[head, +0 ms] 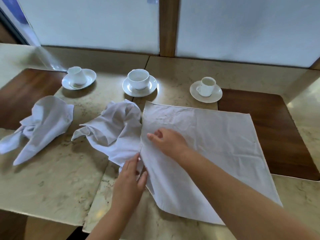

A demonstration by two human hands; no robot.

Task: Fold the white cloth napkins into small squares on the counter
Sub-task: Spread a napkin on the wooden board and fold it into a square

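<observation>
A white napkin (216, 141) lies spread flat on the marble counter (52, 184), its right part over a dark wood inlay. My right hand (166, 141) rests on its left part with fingers loosely curled and fingertips touching the cloth. My left hand (131, 177) is at the napkin's left edge, fingers and thumb pinching the hem. A crumpled white napkin (114, 129) lies just left of the flat one, touching it. Another crumpled napkin (43, 125) sits at the far left.
Three white cups on saucers stand along the back: one tipped at the left (78, 77), one in the middle (139, 83), one at the right (206, 89). Wood inlays (277, 132) flank the counter. Frosted panels rise behind.
</observation>
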